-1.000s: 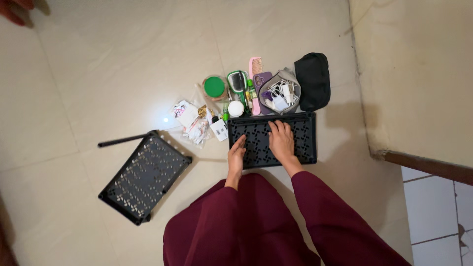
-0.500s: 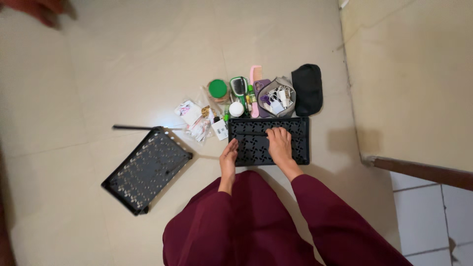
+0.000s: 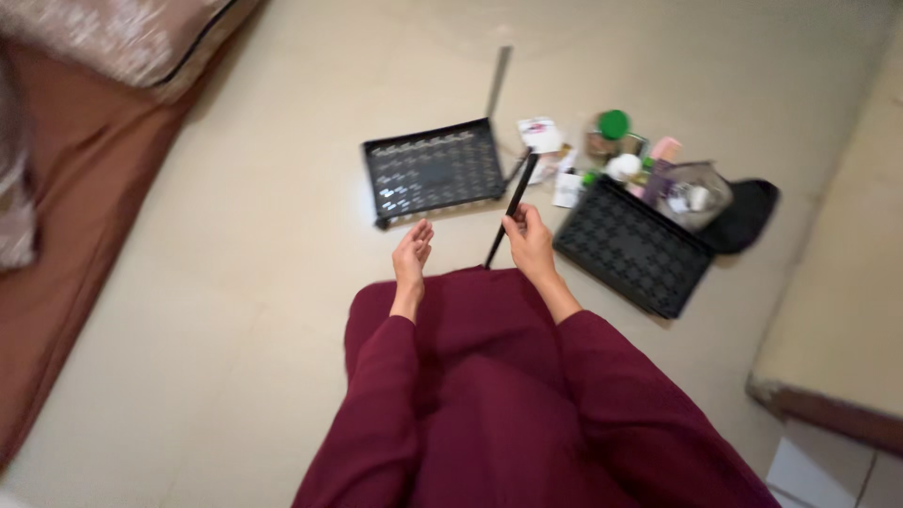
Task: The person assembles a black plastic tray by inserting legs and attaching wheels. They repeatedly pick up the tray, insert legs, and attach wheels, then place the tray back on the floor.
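My right hand (image 3: 530, 240) grips a thin black rod (image 3: 511, 207) that slants up from my lap toward the floor items. My left hand (image 3: 411, 256) hovers open beside it, palm turned inward, holding nothing. One black perforated tray (image 3: 432, 170) lies on the floor just beyond my hands. A second black perforated tray (image 3: 632, 246) lies to the right of my right hand. My legs in dark red cloth fill the lower middle. The view is blurred.
Small toiletries lie past the right tray: a green-lidded jar (image 3: 611, 125), a white round pot (image 3: 624, 166), a clear pouch (image 3: 694, 191) and a black pouch (image 3: 746, 214). Another grey rod (image 3: 498, 82) lies beyond the left tray. A brown mattress edge (image 3: 75, 216) runs along the left.
Both hands left the right tray. My right hand now holds a black rod. The view swung left, so the trays and toiletries shifted right and a mattress came into sight.
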